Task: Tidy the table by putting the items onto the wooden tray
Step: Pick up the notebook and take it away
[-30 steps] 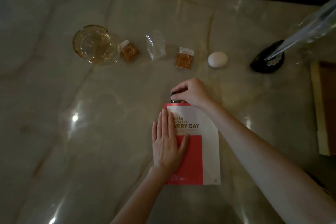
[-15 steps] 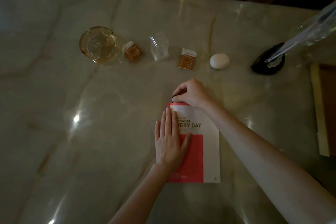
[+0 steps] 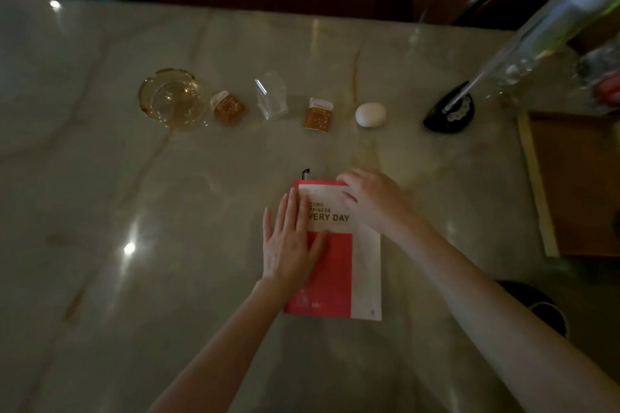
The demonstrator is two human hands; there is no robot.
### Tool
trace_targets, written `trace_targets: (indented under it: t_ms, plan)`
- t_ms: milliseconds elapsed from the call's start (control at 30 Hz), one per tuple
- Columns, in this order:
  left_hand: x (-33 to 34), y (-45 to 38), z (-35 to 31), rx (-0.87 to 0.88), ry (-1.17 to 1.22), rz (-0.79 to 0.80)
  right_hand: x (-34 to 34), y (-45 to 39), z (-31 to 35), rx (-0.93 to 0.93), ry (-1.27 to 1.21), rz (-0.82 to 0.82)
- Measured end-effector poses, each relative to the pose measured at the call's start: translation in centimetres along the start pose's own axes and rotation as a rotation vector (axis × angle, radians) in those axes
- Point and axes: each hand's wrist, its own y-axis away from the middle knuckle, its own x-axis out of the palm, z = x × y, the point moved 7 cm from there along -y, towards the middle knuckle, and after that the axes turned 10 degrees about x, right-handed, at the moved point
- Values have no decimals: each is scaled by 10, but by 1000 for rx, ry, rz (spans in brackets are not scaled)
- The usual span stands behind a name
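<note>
1. My left hand [image 3: 289, 245] lay flat, fingers spread wide and palm down, on the left half of the red-and-white booklet [image 3: 349, 271], pressing on it and gripping nothing.
2. My right hand [image 3: 370, 199] rested on the booklet's top right corner at about 1 o'clock from my left hand, fingers curled over the top edge — whether they pinched the cover I could not tell.
3. The booklet lay flat on the marble table [image 3: 134, 211], in front of me near the middle, its printed words "EVERY DAY" showing between my hands.
4. A dark pen tip [image 3: 305, 174] stuck out just past the booklet's top edge, at 12 o'clock from my left hand; the rest of it was hidden.
5. Farther off, toward 12 o'clock, a row of things ran across the table: a glass ashtray [image 3: 171, 98] at the left end, a small orange packet [image 3: 228, 107] just beside it, a clear plastic stand [image 3: 271, 99], a second orange packet [image 3: 318, 114], then a white egg [image 3: 370, 114].
6. At about 2 o'clock from the booklet sat a black holder [image 3: 449, 111] with a clear rod leaning out of it.
7. The wooden tray [image 3: 536, 184] stood at the table's right edge, at 3 o'clock from my hands — well apart from the booklet, and only partly in view.
</note>
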Motion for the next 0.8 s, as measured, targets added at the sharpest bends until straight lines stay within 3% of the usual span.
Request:
trace_targets:
  t_ms: [200, 400, 567, 800]
  plan:
    - [-1, 41, 9, 21, -25, -38, 27, 80, -37, 160, -8, -31]
    - [9, 79, 15, -42, -35, -16, 79, 142, -52, 371, -64, 36]
    - [15, 94, 11, -74, 5, -18, 91, 162, -35, 348, -178, -51]
    - [14, 103, 7, -82, 69, -46, 109, 163, -36, 349, -88, -57]
